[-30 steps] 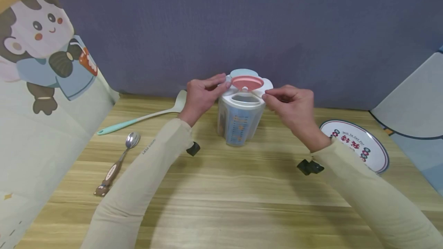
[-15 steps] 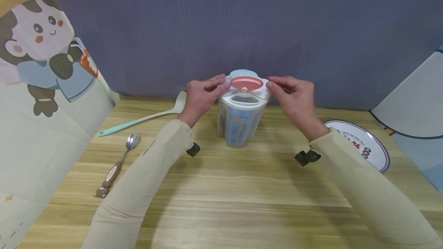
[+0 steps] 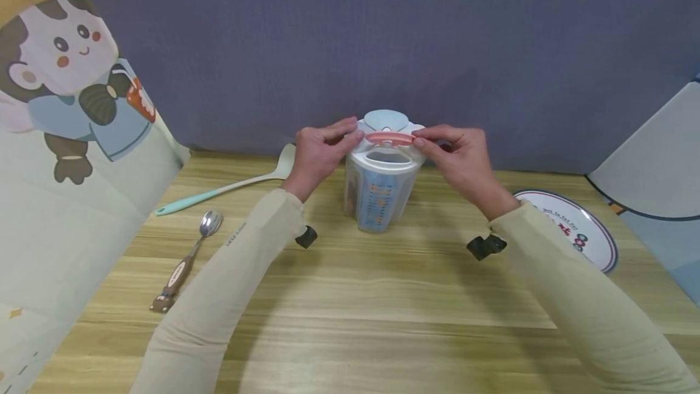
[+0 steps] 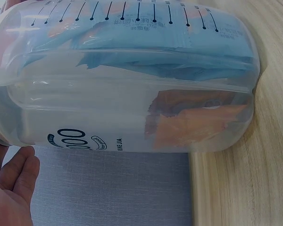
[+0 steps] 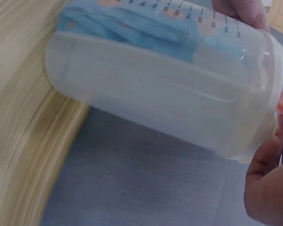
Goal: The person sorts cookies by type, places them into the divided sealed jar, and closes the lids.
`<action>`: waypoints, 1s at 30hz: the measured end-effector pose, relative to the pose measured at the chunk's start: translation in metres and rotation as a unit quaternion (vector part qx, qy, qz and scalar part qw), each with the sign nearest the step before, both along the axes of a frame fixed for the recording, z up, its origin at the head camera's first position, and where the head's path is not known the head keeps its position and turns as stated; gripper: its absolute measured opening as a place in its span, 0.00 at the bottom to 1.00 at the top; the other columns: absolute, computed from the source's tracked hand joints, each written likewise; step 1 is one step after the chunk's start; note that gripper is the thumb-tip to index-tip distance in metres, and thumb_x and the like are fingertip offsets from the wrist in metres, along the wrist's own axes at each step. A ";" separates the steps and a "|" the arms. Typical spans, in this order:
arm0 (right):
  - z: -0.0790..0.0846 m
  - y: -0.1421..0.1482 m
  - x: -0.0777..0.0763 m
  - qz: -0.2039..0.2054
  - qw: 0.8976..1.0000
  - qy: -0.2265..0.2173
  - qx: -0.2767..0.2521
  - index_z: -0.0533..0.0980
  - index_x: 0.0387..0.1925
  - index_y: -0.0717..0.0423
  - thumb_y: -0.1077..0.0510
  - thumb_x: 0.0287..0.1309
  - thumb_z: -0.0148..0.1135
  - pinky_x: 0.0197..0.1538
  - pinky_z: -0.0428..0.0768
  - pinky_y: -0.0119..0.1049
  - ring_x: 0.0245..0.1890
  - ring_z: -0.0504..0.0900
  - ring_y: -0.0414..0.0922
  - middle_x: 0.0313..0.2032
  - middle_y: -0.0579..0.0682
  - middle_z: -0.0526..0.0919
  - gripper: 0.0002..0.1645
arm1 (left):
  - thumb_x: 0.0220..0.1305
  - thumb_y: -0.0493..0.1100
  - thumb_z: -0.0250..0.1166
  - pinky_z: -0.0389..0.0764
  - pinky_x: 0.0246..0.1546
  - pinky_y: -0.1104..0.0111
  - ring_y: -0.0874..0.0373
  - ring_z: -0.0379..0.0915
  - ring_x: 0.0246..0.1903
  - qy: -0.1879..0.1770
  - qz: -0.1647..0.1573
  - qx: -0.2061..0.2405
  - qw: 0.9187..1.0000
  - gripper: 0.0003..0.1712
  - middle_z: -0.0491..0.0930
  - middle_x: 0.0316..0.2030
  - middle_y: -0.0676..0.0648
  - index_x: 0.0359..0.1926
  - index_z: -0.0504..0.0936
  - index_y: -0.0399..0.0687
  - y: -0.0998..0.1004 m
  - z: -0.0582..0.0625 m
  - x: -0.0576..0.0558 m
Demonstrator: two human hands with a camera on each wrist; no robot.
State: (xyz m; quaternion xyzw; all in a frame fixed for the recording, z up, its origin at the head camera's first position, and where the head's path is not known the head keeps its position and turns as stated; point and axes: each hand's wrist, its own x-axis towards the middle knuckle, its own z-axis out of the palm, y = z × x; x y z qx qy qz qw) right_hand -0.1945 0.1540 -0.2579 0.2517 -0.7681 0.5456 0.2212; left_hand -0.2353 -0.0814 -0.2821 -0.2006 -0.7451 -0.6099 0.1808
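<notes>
A clear storage canister point(image 3: 377, 202) with divided compartments and a white top stands upright on the wooden table. Blue packets point(image 4: 160, 52) show through its wall in the left wrist view, with orange-brown packets point(image 4: 198, 117) in the compartment beside them. My left hand point(image 3: 321, 154) holds the left side of the white top by its rim. The pink flap lid point(image 3: 389, 137) is tilted up, and my right hand point(image 3: 462, 154) pinches its right edge between thumb and fingers. Behind it, the pale blue flap lid point(image 3: 386, 119) lies on the top.
Left of the canister lies a long-handled utensil point(image 3: 240, 184) with a white head and mint grip. A metal spoon point(image 3: 209, 222) with a brown bear handle is nearer. A printed oval plate point(image 3: 593, 230) sits at right, partly behind my sleeve. A grey-blue panel point(image 3: 383, 35) rises behind the table.
The pink flap lid has swung from lying flat to tilted up. My right hand went from the white top's right rim to the flap's edge. The left hand has stayed put.
</notes>
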 end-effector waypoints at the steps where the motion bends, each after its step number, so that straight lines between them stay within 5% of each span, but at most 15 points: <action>1: -0.001 0.001 0.000 0.007 1.000 0.001 0.003 0.82 0.36 0.71 0.71 0.54 0.65 0.29 0.76 0.25 0.31 0.79 0.38 0.34 0.53 0.85 0.06 | 0.56 0.45 0.72 0.75 0.48 0.74 0.65 0.77 0.48 -0.003 0.002 -0.002 1.000 0.19 0.82 0.46 0.49 0.45 0.84 0.39 0.000 0.003 0.004; 4: -0.007 0.007 -0.004 0.029 1.000 0.002 0.006 0.83 0.36 0.68 0.70 0.55 0.65 0.30 0.78 0.26 0.34 0.80 0.41 0.36 0.55 0.85 0.07 | 0.56 0.41 0.71 0.75 0.49 0.75 0.63 0.76 0.49 -0.015 0.008 -0.007 1.000 0.17 0.81 0.47 0.46 0.45 0.83 0.36 0.002 0.015 0.019; 17: -0.011 0.003 -0.005 0.103 0.992 -0.001 -0.072 0.82 0.35 0.71 0.75 0.53 0.63 0.39 0.79 0.28 0.40 0.78 0.47 0.35 0.55 0.83 0.07 | 0.58 0.40 0.69 0.75 0.49 0.74 0.62 0.76 0.50 -0.020 0.003 -0.017 1.000 0.17 0.80 0.48 0.44 0.47 0.82 0.36 0.001 0.016 0.021; 24: -0.002 -0.013 0.004 0.050 0.998 0.028 0.001 0.82 0.32 0.72 0.75 0.49 0.67 0.30 0.68 0.29 0.31 0.70 0.44 0.31 0.51 0.84 0.06 | 0.55 0.46 0.72 0.75 0.50 0.74 0.63 0.75 0.51 -0.008 -0.004 -0.010 1.000 0.17 0.81 0.48 0.49 0.46 0.84 0.45 -0.002 -0.008 -0.010; 30: 0.007 -0.021 0.016 0.018 0.997 0.050 0.059 0.81 0.28 0.74 0.75 0.47 0.68 0.31 0.66 0.31 0.30 0.67 0.57 0.28 0.59 0.83 0.04 | 0.54 0.52 0.72 0.75 0.49 0.74 0.68 0.75 0.49 -0.002 -0.007 -0.010 1.000 0.20 0.82 0.47 0.54 0.45 0.85 0.48 -0.003 -0.011 -0.012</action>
